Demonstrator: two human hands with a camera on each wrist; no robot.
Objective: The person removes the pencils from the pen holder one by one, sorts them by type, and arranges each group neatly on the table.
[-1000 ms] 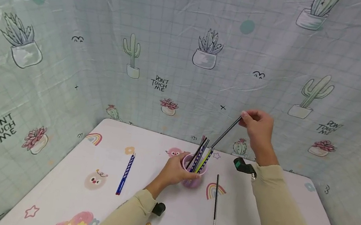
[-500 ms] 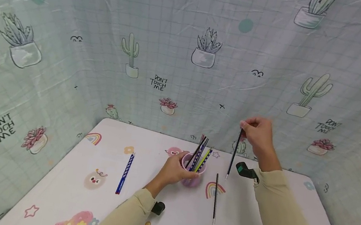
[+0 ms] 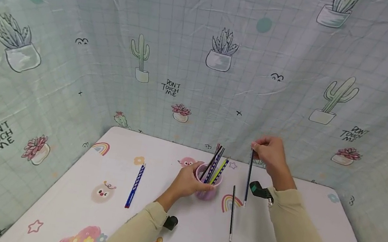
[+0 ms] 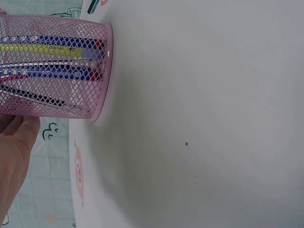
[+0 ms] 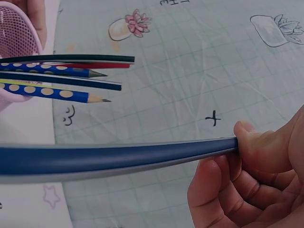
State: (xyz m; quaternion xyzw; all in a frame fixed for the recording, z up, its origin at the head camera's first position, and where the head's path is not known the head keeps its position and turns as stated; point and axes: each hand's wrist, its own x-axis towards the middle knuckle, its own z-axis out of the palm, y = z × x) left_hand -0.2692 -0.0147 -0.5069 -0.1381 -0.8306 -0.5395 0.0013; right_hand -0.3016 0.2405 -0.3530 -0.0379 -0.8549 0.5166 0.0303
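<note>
My left hand (image 3: pixel 186 182) grips a pink mesh pencil cup (image 4: pixel 57 66) around its side. Several pencils (image 5: pixel 71 94) lean inside it, blue-dotted, yellow, red and dark ones, tips outward. To the right of the cup, my right hand (image 3: pixel 269 152) pinches the top end of a dark pencil (image 3: pixel 249 178) between thumb and fingertips. That pencil hangs nearly upright with its pale end down, and looks dark blue with grey edges in the right wrist view. Just left of it, another dark pencil (image 3: pixel 232 214) with a whitish end lies on the table.
Blue dotted pencils (image 3: pixel 135 185) lie side by side on the left part of the white patterned table (image 3: pixel 66 206). A cactus-print curtain (image 3: pixel 193 32) stands behind the table and along both sides. Dark camera mounts (image 3: pixel 261 189) sit at both wrists.
My right hand has drawn the dark pencil away from the cup, swung it from slanted to nearly upright, and lowered it toward the table. My left hand stays on the cup.
</note>
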